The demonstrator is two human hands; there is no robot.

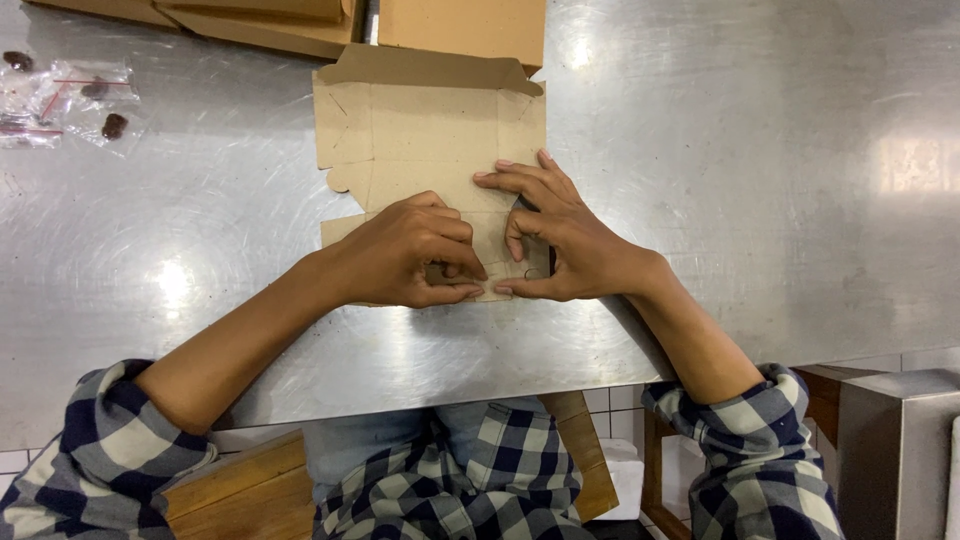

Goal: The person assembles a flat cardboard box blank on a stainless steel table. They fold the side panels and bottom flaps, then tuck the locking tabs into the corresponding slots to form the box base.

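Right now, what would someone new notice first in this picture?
Two bare hands meet at the middle of a shiny metal table, the left hand and right hand pressing on a flat brown cardboard box blank. More cardboard pieces lie at the far edge, and clear plastic bags at the far left.

A flat, unfolded brown cardboard box blank [420,130] with scored creases and cut flaps lies on the worktop, its far flap slightly raised, its near edge pressed down under both hands.

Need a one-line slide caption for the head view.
Left hand and right hand press a flat cardboard box blank on a steel table.
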